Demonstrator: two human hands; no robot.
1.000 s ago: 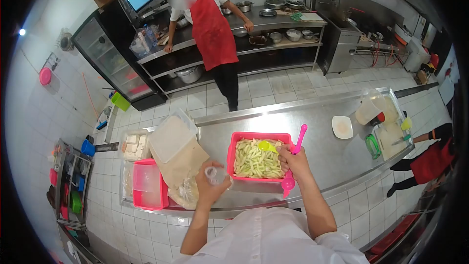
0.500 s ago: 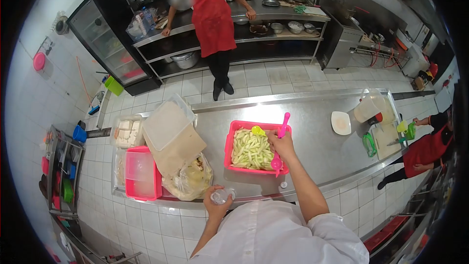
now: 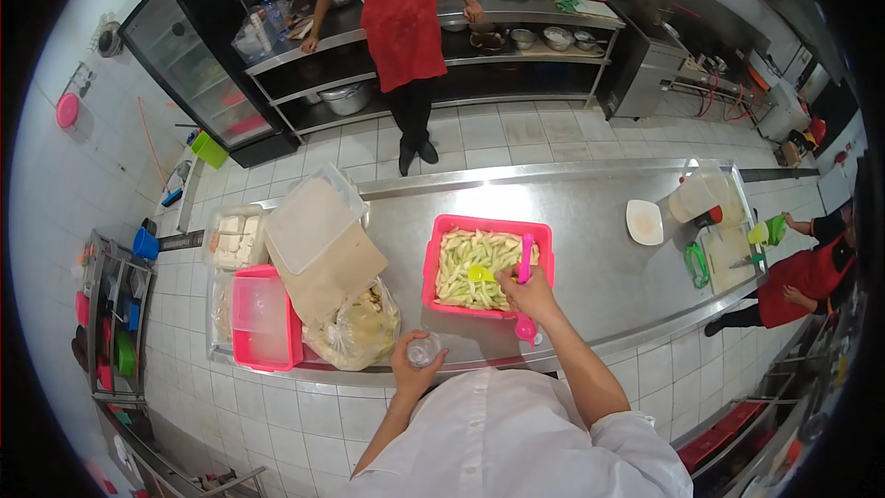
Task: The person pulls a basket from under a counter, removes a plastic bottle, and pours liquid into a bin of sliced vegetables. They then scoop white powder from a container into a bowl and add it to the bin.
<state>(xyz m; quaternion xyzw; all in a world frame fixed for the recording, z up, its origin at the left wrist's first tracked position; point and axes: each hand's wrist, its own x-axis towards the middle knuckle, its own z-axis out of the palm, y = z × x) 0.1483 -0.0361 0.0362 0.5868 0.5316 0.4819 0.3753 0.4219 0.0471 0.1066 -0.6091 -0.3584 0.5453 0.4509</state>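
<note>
In my right hand (image 3: 528, 293) are plastic measuring spoons, with the fingers closed round them. A yellow spoon (image 3: 478, 274) extends left over the pale green cut vegetable strips (image 3: 461, 254); a pink spoon (image 3: 525, 326) hangs on the near side, and a pink handle sticks up past the fingers. The strips fill a pink rectangular tub (image 3: 545, 232) on the steel table. My left hand (image 3: 406, 371) grips a small clear plastic jar (image 3: 424, 350) close to the table's near edge. A small white cap (image 3: 538, 338) lies partly hidden behind the pink spoon.
To the left sit a bag of produce (image 3: 361, 332), a pink tub (image 3: 297, 341), a lidded container (image 3: 318, 226) and a box of white blocks (image 3: 236, 242). At right are a white dish (image 3: 643, 222), a jug (image 3: 693, 201) and a cutting board (image 3: 728, 258). Two people in red aprons stand nearby.
My right hand has turned the spoons and shifted slightly; the yellow spoon has come nearer me over the strips. My left hand has tipped the jar so its round opening faces up more.
</note>
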